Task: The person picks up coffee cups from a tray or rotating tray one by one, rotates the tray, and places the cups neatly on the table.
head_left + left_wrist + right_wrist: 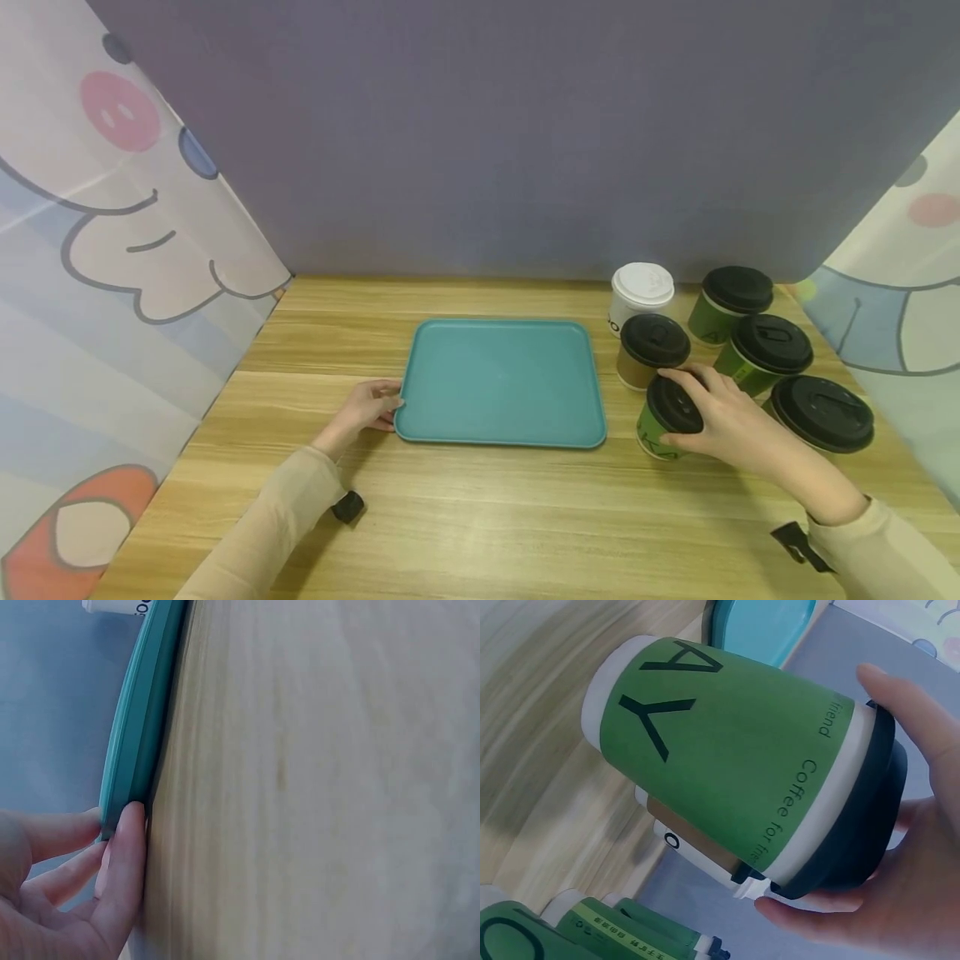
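A teal rectangular tray (498, 383) lies on the wooden table, its top bare. My left hand (371, 404) pinches the tray's left edge near the front corner; in the left wrist view the thumb and fingers close on the rim (139, 727). To the right of the tray, my right hand (720, 412) grips a green-sleeved paper coffee cup (654, 433) from above, thumb and fingers around its black lid. The right wrist view shows this cup (727, 750) upright relative to the table, with dark lettering on the sleeve.
Behind the gripped cup stand a brown-sleeved cup (637, 371) with a black lid and a white cup (643, 287) with a white lid. Further right is a row of green cups (771, 343) with black lids. A grey panel (480, 150) rises behind the table.
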A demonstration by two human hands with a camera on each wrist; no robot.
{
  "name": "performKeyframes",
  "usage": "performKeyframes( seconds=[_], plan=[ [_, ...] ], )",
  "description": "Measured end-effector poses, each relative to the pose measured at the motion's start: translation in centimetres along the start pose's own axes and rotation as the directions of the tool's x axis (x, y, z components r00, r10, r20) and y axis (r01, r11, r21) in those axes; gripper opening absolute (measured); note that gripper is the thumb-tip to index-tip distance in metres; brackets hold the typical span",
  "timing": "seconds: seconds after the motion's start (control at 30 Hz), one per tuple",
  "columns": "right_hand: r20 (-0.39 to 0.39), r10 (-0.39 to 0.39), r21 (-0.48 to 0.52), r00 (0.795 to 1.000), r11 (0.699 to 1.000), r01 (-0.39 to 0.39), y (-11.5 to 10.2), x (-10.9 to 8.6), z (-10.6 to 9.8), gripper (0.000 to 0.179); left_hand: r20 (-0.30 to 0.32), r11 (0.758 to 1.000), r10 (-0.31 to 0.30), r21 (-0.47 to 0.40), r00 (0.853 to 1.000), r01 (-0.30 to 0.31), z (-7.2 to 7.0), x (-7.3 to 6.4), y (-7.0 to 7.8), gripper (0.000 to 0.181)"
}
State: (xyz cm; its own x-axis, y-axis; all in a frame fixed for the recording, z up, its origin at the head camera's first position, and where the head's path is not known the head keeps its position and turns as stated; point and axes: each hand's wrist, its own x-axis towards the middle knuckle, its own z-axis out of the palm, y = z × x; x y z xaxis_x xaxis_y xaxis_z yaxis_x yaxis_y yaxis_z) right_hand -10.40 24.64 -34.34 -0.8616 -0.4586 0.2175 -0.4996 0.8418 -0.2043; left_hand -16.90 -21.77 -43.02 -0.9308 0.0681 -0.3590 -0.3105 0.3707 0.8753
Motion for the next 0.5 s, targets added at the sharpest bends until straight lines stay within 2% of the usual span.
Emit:
performKeyframes(
  seconds=[0.13,0.27,0.43,0.5],
  plan=[
    [0.007,0.017,-0.013,1.0,1.0,-0.017,-0.3,0.1,-0.3,0.078,-0.003,0.999,0.003,0.032,1.0,-0.003,0.0,0.1,0.2,0.041],
    [0.0,0.041,0.006,0.999,0.999,-0.041,-1.1,0.6,-0.7,0.072,0.01,0.994,0.034,0.101,0.999,-0.035,-0.1,0.1,0.8,0.04],
    [-0.108,-0.035,-0.03,0.993,0.999,0.032,-2.3,1.6,-0.8,0.067,0.001,0.976,0.089,0.198,0.996,-0.088,-0.4,0.1,1.6,0.037],
    [-0.15,-0.073,-0.056,0.986,0.996,0.065,-2.8,2.1,-0.8,0.066,-0.031,0.955,0.133,0.273,0.991,-0.119,-0.5,0.0,2.2,0.036]
  ],
)
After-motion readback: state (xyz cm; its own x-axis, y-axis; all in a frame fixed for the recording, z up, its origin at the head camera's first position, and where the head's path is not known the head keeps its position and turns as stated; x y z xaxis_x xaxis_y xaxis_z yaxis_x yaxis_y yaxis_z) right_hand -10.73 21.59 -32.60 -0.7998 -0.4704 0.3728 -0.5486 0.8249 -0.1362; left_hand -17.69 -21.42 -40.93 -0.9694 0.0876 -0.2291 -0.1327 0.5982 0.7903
